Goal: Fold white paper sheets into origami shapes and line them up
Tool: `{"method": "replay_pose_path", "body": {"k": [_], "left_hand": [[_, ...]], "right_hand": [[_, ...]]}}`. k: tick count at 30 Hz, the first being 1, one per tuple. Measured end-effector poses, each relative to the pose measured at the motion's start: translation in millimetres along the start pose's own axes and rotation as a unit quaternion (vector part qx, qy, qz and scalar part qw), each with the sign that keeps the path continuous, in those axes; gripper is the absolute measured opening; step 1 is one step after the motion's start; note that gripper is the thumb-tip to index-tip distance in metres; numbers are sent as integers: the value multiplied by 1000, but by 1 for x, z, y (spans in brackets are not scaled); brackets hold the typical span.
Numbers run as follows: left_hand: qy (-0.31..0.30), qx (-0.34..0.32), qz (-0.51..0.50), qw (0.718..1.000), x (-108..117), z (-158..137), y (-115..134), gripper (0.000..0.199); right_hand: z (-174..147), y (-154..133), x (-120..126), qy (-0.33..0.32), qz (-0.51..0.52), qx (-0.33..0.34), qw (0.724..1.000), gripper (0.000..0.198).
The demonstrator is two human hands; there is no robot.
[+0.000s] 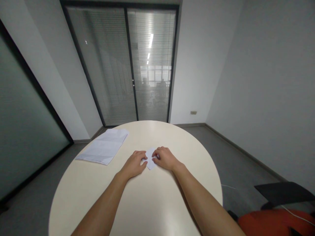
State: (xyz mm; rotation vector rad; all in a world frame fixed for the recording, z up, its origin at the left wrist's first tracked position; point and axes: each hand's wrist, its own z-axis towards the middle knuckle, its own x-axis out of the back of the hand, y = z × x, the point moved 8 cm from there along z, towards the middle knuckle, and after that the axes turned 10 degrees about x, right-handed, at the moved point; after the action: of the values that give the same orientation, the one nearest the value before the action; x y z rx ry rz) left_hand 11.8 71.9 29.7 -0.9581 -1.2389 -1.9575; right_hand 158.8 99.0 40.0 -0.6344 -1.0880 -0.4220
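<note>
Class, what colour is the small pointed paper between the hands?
The small pointed paper is white; head view.

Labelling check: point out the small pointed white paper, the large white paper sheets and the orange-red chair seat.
Small pointed white paper (150, 160), head view: its exposed middle.
Large white paper sheets (104, 146), head view: top sheet's middle.
Orange-red chair seat (268, 223), head view: visible upper surface.

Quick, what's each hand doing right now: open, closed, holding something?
Left hand: partly open, at the left side of the small white paper.
Right hand: partly open, curled over the paper's right side.
</note>
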Motion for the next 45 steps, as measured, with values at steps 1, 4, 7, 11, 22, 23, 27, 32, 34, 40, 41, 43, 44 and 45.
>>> {"method": "replay_pose_path", "body": {"k": [1, 4, 7, 11, 22, 23, 27, 32, 34, 40, 41, 43, 44, 45], "left_hand": [[-1, 2, 0, 1000, 0, 0, 0, 15], [-4, 7, 2, 1000, 1, 0, 0, 17], [-6, 5, 5, 1000, 0, -1, -1, 22], [-5, -11, 15, 1000, -1, -2, -4, 30], [-17, -28, 12, 999, -1, -3, 1, 20], [-22, -30, 3, 999, -1, -3, 2, 19], [-49, -31, -14, 998, -5, -3, 4, 22], [-55, -43, -16, 997, -4, -5, 3, 30], [-60, -47, -17, 997, -3, -7, 3, 30], [-74, -36, -30, 996, -3, -7, -1, 23], [-77, -36, -33, 996, -3, -7, -1, 23], [-84, -37, -39, 995, -4, -7, -1, 24], [-86, -36, -42, 995, -4, -6, -2, 25], [-88, -36, -45, 994, -5, -6, -2, 25]], "right_hand": [[0, -3, -1, -5, 10, 10, 1000, 18], [-1, -2, -3, -9, 33, 14, 999, 23], [-1, 6, -4, 4, 41, -7, 999, 20], [-1, 11, -3, 17, 34, -8, 999, 17], [-2, 18, -5, 14, 11, -22, 1000, 25], [-2, 18, -4, 17, 10, -20, 1000, 26], [-2, 12, -1, 29, 29, 2, 999, 28], [-1, 6, -7, 18, 101, 17, 995, 22], [0, 7, -9, 20, 113, 13, 993, 20], [-1, 9, -8, 32, 123, 9, 992, 20], [-1, 9, -8, 32, 124, 8, 992, 20], [-2, 10, -8, 33, 126, 5, 992, 19], [-2, 11, -8, 33, 127, 5, 991, 19], [-2, 11, -8, 34, 128, 5, 991, 19]]}}
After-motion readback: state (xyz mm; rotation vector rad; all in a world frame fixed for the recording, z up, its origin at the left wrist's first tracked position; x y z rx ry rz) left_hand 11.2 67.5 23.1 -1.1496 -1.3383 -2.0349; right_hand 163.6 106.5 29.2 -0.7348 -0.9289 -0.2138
